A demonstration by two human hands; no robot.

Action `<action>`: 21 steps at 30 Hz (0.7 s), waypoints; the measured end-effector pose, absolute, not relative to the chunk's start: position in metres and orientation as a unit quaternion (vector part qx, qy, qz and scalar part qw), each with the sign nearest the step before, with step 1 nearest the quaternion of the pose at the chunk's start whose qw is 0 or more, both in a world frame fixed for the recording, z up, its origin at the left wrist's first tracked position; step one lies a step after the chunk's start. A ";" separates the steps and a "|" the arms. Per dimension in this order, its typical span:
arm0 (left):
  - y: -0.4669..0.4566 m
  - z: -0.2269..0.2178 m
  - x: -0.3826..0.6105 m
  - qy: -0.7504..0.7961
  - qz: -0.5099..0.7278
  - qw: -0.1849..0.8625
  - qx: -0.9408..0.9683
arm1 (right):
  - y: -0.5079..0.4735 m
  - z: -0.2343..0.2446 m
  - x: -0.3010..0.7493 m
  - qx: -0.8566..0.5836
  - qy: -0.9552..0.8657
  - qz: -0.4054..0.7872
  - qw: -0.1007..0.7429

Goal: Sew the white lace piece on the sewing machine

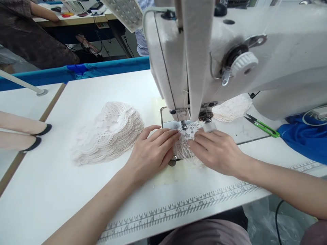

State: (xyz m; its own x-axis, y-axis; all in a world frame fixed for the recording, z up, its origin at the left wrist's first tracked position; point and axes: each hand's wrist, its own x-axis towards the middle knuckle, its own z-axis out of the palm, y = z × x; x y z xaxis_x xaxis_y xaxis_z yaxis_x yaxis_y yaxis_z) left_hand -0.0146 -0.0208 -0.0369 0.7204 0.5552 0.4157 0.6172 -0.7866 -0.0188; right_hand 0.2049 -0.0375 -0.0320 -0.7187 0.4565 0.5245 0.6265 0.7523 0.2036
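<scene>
A piece of white lace point(187, 144) lies under the presser foot point(183, 126) of a white sewing machine point(166, 64). My left hand point(153, 149) is at its left side, fingers bent and close together, fingertips pressed on the lace beside the foot. On the right side, my right hand point(217, 149) has its fingers curled closed on the lace edge, partly hiding it. To the left of my left hand rests a thick stack of cream lace pieces point(109, 132). More pale lace point(232, 108) lies behind the machine's needle area, partly covered by the machine head.
Green-handled thread snips point(263, 126) lie at the right beside blue cloth point(304, 139). A printed ruler strip point(178, 211) runs along the front of the white table point(63, 190). Two pale padded rods point(20, 131) jut in from the left. Another person's arm point(46, 13) shows behind.
</scene>
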 end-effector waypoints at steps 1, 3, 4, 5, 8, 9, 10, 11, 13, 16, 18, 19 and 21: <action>-0.021 -0.037 -0.015 -0.319 -0.200 0.075 -0.923 | -0.039 -0.032 0.205 -0.305 -0.907 -0.189 0.220; -0.022 -0.037 -0.014 -0.327 -0.204 0.072 -0.920 | -0.043 -0.032 0.204 -0.310 -0.913 -0.166 0.208; -0.022 -0.037 -0.014 -0.330 -0.204 0.069 -0.919 | -0.044 -0.032 0.203 -0.315 -0.915 -0.150 0.201; -0.022 -0.037 -0.013 -0.332 -0.204 0.064 -0.919 | -0.044 -0.033 0.203 -0.326 -0.915 -0.139 0.193; -0.023 -0.037 -0.011 -0.330 -0.202 0.042 -0.921 | -0.040 -0.034 0.204 -0.389 -0.898 -0.129 0.158; -0.024 -0.038 -0.010 -0.326 -0.202 0.037 -0.923 | -0.037 -0.034 0.205 -0.407 -0.892 -0.128 0.149; -0.024 -0.039 -0.010 -0.322 -0.203 0.036 -0.924 | -0.033 -0.035 0.207 -0.418 -0.888 -0.129 0.143; -0.025 -0.039 -0.009 -0.318 -0.202 0.039 -0.926 | -0.030 -0.035 0.208 -0.423 -0.886 -0.129 0.140; -0.026 -0.040 -0.007 -0.312 -0.200 0.054 -0.927 | -0.024 -0.036 0.210 -0.420 -0.887 -0.133 0.137; -0.028 -0.040 -0.006 -0.301 -0.186 0.080 -0.932 | -0.017 -0.039 0.213 -0.409 -0.893 -0.136 0.133; -0.029 -0.039 -0.005 -0.292 -0.175 0.094 -0.935 | -0.014 -0.041 0.215 -0.402 -0.896 -0.133 0.135; -0.029 -0.038 -0.005 -0.288 -0.170 0.100 -0.937 | -0.013 -0.042 0.215 -0.400 -0.896 -0.132 0.138; -0.030 -0.038 -0.004 -0.287 -0.163 0.110 -0.938 | -0.012 -0.043 0.216 -0.398 -0.896 -0.129 0.147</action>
